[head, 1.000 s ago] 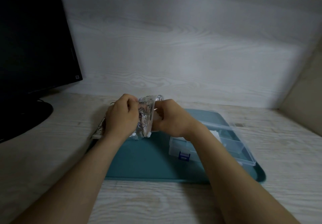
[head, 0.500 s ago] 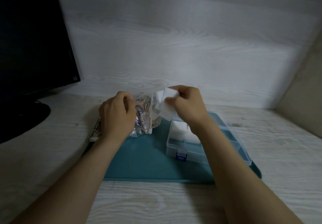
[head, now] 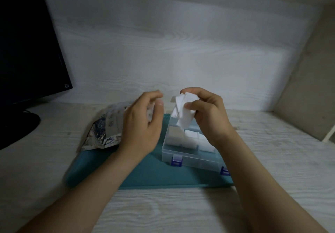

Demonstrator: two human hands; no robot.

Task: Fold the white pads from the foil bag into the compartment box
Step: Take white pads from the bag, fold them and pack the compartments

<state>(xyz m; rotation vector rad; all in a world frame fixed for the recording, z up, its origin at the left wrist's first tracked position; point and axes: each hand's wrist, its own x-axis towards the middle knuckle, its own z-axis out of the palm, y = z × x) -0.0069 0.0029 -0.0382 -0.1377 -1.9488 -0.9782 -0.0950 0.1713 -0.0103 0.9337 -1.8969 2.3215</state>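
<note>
My right hand point(head: 208, 113) pinches a white pad point(head: 182, 112) between thumb and fingers, holding it in the air above the back left of the clear compartment box point(head: 183, 155). Folded white pads lie in several of the box's compartments. My left hand point(head: 143, 124) hovers with loosely curled fingers just left of the pad and holds nothing. The crumpled foil bag point(head: 107, 129) lies on the desk behind and left of that hand, partly hidden by it.
The box stands on a teal mat point(head: 145, 174) on a pale wood-grain desk point(head: 163, 211). A black monitor point(head: 27, 51) on its stand fills the left. A white wall panel rises close behind, and a beige side wall closes off the right.
My right hand has pulled the white pad out of the bag and over the box. My left hand has let go of the foil bag, which now lies on the desk.
</note>
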